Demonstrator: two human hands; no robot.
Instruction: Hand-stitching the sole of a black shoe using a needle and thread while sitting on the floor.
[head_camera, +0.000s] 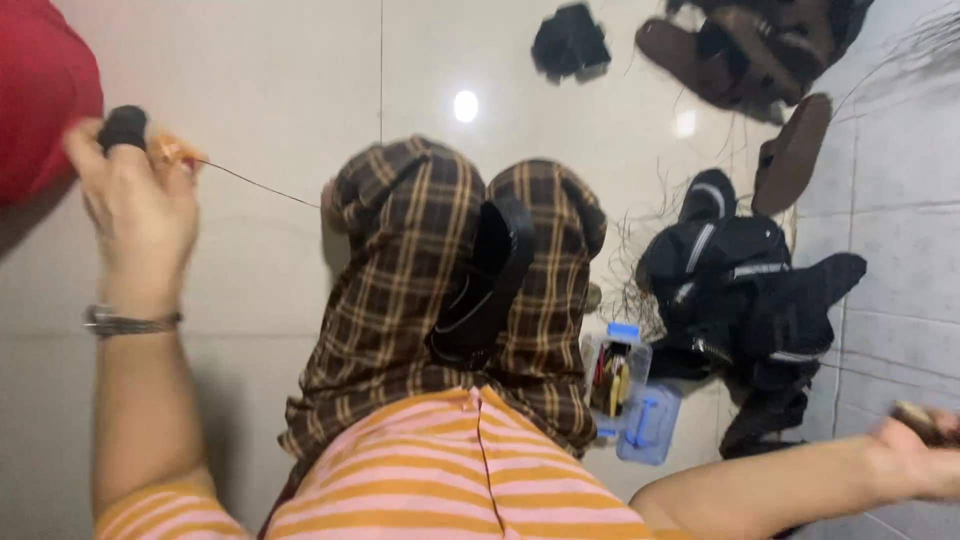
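Observation:
My left hand (135, 195) is raised at the far left, fingers closed on a small black and orange tool (150, 140). A thin dark thread (255, 182) runs from it toward my lap. A black sandal (480, 290) is clamped between my knees, which are covered by brown plaid trousers (400, 300). My right hand (920, 455) is stretched out to the far right edge, blurred, closed on a small brownish object that I cannot identify.
A clear plastic box (618, 375) with a blue lid and small tools stands on the tiled floor by my right knee. Black sandals (745, 290) are piled to the right, with brown sandals (740, 55) farther off. A red cloth (35, 90) is at the upper left.

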